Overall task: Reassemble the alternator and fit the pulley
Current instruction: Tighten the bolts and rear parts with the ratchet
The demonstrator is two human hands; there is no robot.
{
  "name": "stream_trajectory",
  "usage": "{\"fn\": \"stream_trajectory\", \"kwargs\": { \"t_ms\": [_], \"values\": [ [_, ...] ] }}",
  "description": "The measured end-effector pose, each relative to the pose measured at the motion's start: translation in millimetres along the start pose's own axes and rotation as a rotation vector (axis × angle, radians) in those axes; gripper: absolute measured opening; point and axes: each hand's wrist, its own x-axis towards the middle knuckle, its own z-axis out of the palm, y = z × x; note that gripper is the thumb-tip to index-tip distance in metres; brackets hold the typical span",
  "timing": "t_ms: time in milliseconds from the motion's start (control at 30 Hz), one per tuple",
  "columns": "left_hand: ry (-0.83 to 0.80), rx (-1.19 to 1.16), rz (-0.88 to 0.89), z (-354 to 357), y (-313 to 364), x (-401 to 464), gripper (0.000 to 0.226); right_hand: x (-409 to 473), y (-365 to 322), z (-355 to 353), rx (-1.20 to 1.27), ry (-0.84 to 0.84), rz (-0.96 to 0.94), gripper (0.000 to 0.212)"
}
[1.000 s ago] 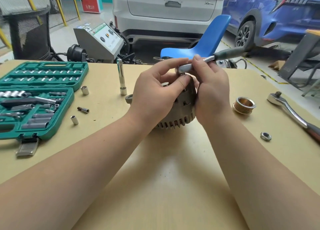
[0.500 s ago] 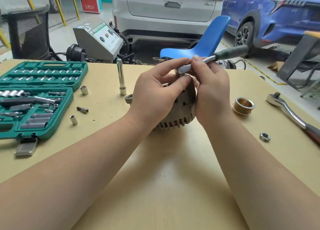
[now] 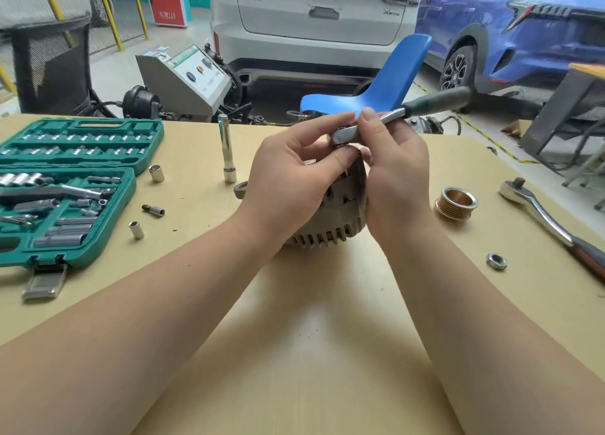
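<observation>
Alternator (image 3: 340,215) sits mid-frame on the table (image 3: 311,352); left hand (image 3: 291,185) steadies it, right hand (image 3: 396,172) pinches the small ratchet (image 3: 393,115) on a top bolt. Pulley (image 3: 455,202) and nut (image 3: 496,261) lie unfitted at right.

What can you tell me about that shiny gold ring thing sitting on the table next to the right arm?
That is the pulley, a short round metal piece with a brassy, coppery shine. Its outer wall is cut with several grooves stacked like ridges, and its middle is hollow, open at the top. It sits flat on the tan table, not yet fitted. Nothing touches it: it lies apart from the right hand, with the big wrench farther right and a loose nut nearer the person.
</observation>
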Motion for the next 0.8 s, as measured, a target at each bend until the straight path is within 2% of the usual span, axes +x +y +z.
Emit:
{"fn": "stream_trajectory", "kwargs": {
  "t_ms": [100, 167, 233, 367, 433, 500, 633, 700, 800],
  "values": [
    [-0.034, -0.055, 0.017, -1, 0, -2, 0.034, -15, 6, 7, -0.433, 0.187, -0.360, 0.012],
    [-0.051, -0.091, 0.018, -2, 0, -2, 0.033, -21, 9, 11, -0.566, 0.245, -0.461, 0.011],
    [-0.040, -0.103, -0.002, -2, 0, -1, 0.034, -16, 8, 10, -0.483, 0.204, -0.412, 0.014],
    [-0.018, -0.035, -0.027, 0, 0, 1, 0.039, 4, -6, -1, 0.027, -0.056, 0.058, 0.030],
    [-0.020, -0.031, -0.029, 0, 1, 1, 0.039, 7, -6, -5, 0.093, -0.116, 0.168, 0.028],
    [-0.015, -0.036, -0.013, -1, 0, -1, 0.037, 3, 0, -3, 0.058, -0.062, 0.081, 0.020],
    [-0.003, -0.026, 0.058, 0, 0, -3, 0.034, -15, 9, 10, -0.313, 0.151, -0.354, 0.008],
    [0.012, -0.051, 0.042, 0, 0, -3, 0.033, -17, 12, 13, -0.310, 0.171, -0.355, 0.009],
    [0.005, -0.018, 0.012, 0, 2, -2, 0.033, -5, 5, 10, -0.112, 0.119, -0.117, 0.016]
  ]
}}
